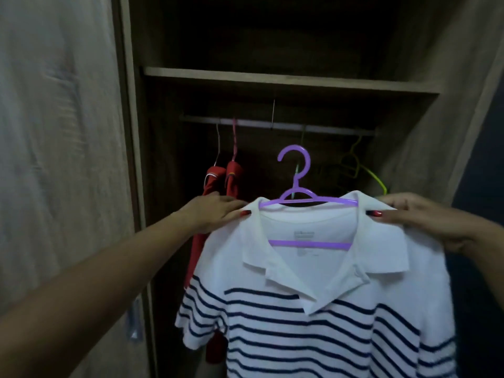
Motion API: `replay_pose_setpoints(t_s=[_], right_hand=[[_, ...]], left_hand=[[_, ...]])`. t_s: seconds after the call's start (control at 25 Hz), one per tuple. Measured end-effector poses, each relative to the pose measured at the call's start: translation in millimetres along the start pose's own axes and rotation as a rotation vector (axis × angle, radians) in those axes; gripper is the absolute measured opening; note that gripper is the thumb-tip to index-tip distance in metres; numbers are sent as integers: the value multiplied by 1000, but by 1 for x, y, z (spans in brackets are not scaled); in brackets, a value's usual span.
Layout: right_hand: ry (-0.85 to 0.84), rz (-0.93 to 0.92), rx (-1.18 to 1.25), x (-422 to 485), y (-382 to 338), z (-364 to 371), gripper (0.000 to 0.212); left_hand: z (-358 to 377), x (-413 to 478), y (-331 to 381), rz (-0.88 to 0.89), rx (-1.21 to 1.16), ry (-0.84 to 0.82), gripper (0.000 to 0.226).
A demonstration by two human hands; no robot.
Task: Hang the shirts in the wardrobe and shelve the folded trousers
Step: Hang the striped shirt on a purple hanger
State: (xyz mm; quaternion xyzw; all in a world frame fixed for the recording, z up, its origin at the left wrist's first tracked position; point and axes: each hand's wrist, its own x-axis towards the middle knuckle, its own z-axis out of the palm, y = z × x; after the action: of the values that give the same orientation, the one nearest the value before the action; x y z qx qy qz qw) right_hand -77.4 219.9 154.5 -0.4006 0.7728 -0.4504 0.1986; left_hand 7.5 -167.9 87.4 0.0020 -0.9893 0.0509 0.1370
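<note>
striped shirt (313,309) hem below frame

dim wooden wardrobe (136,159) with a shelf (272,79) above a rail (272,124).

1. two hands up: left hand (211,212), right hand (425,219)
2. one striped polo shirt (313,296)
3. one purple hanger (298,184)
4. two red garments (218,184) on the rail (272,123)
5. one yellow-green hanger (362,170), maybe more, too dark
6. one shelf (286,79)
</note>
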Motion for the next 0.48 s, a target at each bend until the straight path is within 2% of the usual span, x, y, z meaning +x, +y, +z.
replay_pose_setpoints(t_s=[0.08,0.24,0.28,0.4,0.48], right_hand=[[79,64,-15,-8,-6,-6,24],[185,198,29,0,-22,-8,36],[216,223,61,6,-28,-5,33],[286,204,159,32,-49,12,14],[309,180,204,59,-66,29,14]], left_hand=[[11,7,-6,-52,-18,-17,54],[14,2,-24,-84,47,-36,38],[14,-3,-29,-97,57,-62,34],[13,-12,-50,-99,42,-49,27],[6,-15,-50,-50,-1,-12,23]])
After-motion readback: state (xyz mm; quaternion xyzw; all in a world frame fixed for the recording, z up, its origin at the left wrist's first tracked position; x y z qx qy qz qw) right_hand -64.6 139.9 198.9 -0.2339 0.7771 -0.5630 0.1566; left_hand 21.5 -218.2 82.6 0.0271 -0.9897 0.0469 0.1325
